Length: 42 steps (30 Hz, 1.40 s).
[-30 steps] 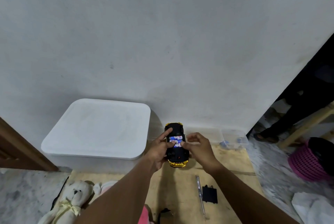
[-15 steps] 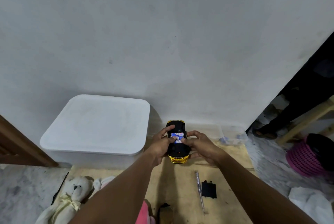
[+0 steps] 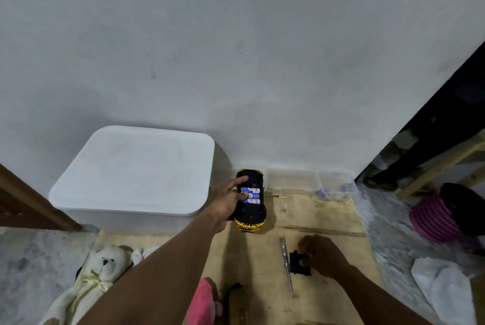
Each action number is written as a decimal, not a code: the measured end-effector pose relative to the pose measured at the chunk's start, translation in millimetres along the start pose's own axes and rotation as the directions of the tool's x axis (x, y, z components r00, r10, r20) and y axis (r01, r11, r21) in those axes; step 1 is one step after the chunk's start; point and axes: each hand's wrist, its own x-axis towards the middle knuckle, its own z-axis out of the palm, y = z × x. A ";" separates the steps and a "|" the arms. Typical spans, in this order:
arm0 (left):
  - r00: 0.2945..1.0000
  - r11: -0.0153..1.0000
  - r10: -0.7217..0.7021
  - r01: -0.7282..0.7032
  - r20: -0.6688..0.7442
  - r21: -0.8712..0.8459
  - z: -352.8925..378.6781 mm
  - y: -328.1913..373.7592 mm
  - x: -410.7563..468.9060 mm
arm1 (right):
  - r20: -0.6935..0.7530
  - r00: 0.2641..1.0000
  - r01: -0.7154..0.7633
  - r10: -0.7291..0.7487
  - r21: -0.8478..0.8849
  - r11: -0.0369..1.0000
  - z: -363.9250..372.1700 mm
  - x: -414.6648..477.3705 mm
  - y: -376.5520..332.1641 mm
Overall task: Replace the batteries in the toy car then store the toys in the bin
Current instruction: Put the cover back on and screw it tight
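Lying belly-up on the wooden board [image 3: 262, 267], the yellow toy car [image 3: 250, 200] sits just right of the white lidded bin [image 3: 133, 172], its far end close to the wall [image 3: 236, 49]. Its battery bay is open and three blue-and-white batteries [image 3: 251, 195] lie side by side across it. Your left hand [image 3: 227, 202] rests against the car's left flank, fingers spread, with one fingertip on the middle battery and the forefinger stretched along the black underside.

Your right hand [image 3: 321, 255] is well apart from the car, nearer to you on the board, its fingers curled and closed on the black battery cover [image 3: 299, 263], which lies flat on the wood. Just left of that cover lies a slim screwdriver [image 3: 286, 265], pointing near-to-far.

At the near left a white teddy bear [image 3: 103, 268] lies partly on the stone floor, and a pink soft toy [image 3: 202, 301] shows beside your left forearm. Clear plastic boxes [image 3: 309, 183] stand against the wall to the car's right, and a purple basket [image 3: 435, 219] sits at the far right.
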 end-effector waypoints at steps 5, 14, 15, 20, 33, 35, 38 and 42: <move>1.000 0.999 -0.018 0.017 0.021 0.051 2.4 1.5 -1.5 | 0.004 1.000 0.001 -0.002 0.049 0.999 -10.1 -1.5 -6.5; 0.999 0.998 -0.050 0.049 0.011 0.041 2.5 -5.2 -6.1 | -0.036 0.999 0.022 -0.017 0.127 0.992 -7.4 -3.0 5.7; 0.999 0.998 -0.052 0.051 0.012 0.047 2.1 -5.6 -7.0 | -0.028 0.999 0.025 -0.022 0.126 0.992 -5.7 -4.9 5.7; 0.999 0.997 -0.047 0.047 -0.004 0.067 -0.7 -5.1 -8.0 | -0.084 0.996 0.020 -0.002 0.214 0.977 -5.2 -10.5 6.8; 0.999 0.995 -0.052 0.053 -0.013 0.086 -4.6 -10.8 -11.5 | 0.015 0.996 0.094 -0.093 -0.138 0.986 4.8 -18.3 -0.3; 0.999 0.994 -0.052 0.053 -0.009 0.092 -5.9 -12.7 -13.2 | -0.002 0.993 0.119 -0.121 -0.173 0.978 11.2 -21.1 -0.7; 0.999 0.994 -0.046 0.046 -0.006 0.100 -7.5 -13.7 -15.2 | -0.044 0.995 0.085 -0.094 -0.173 0.981 15.2 -22.5 -2.8; 0.999 0.995 -0.033 0.034 -0.004 0.097 -10.5 -15.7 -16.5 | 0.001 1.000 0.027 -0.028 -0.162 0.986 7.0 -15.6 -7.6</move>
